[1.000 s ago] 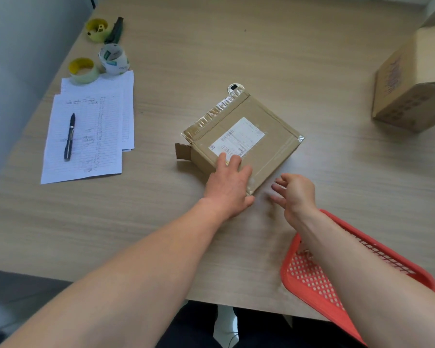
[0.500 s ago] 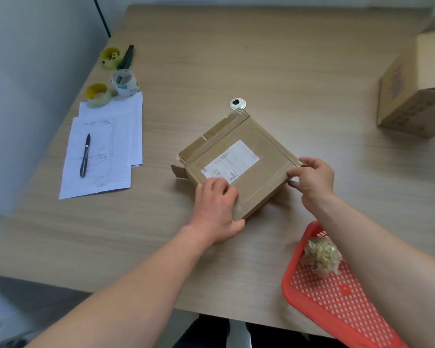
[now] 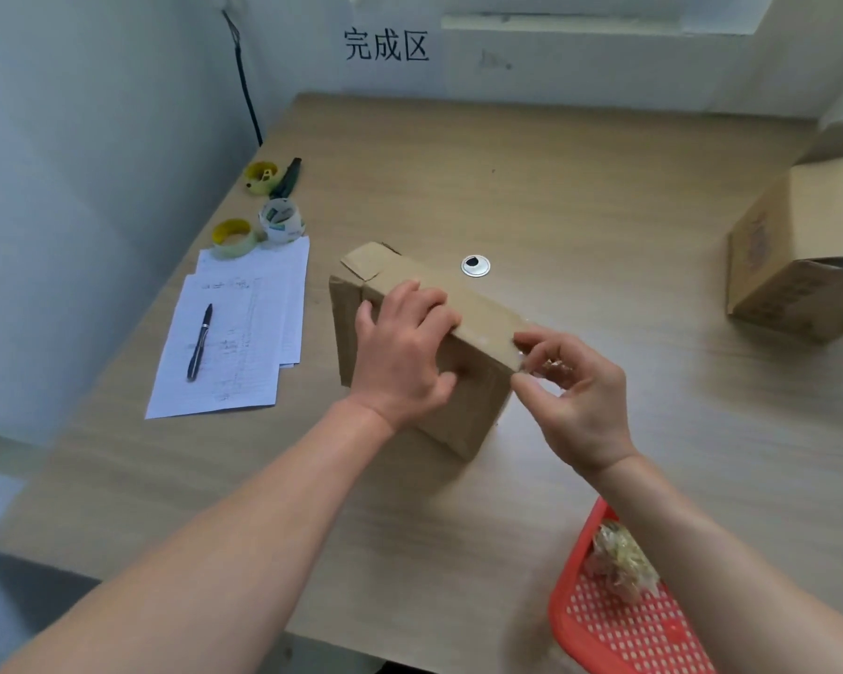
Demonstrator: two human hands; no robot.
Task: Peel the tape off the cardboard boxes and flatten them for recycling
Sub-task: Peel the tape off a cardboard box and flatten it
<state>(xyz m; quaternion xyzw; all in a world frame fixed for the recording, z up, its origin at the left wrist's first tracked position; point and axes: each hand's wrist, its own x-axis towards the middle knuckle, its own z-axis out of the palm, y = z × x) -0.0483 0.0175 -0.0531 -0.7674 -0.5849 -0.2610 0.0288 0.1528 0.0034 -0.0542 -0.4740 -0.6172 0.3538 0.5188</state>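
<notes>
A flat brown cardboard box stands tipped up on its edge in the middle of the wooden table. My left hand grips it over the top edge, fingers on the upper face. My right hand pinches a strip of clear tape at the box's right corner, thumb and forefinger closed on it. A loose flap sticks up at the box's far left end. A second, larger cardboard box lies open on its side at the table's right edge.
A red mesh basket holding a wad of peeled tape sits at the near right. Papers with a pen lie at the left, tape rolls behind them. A round metal grommet is behind the box. Walls close the left and back.
The box went from lying flat with its label up to standing on edge. My right hand moved from the basket side to the box's right corner and closed on tape.
</notes>
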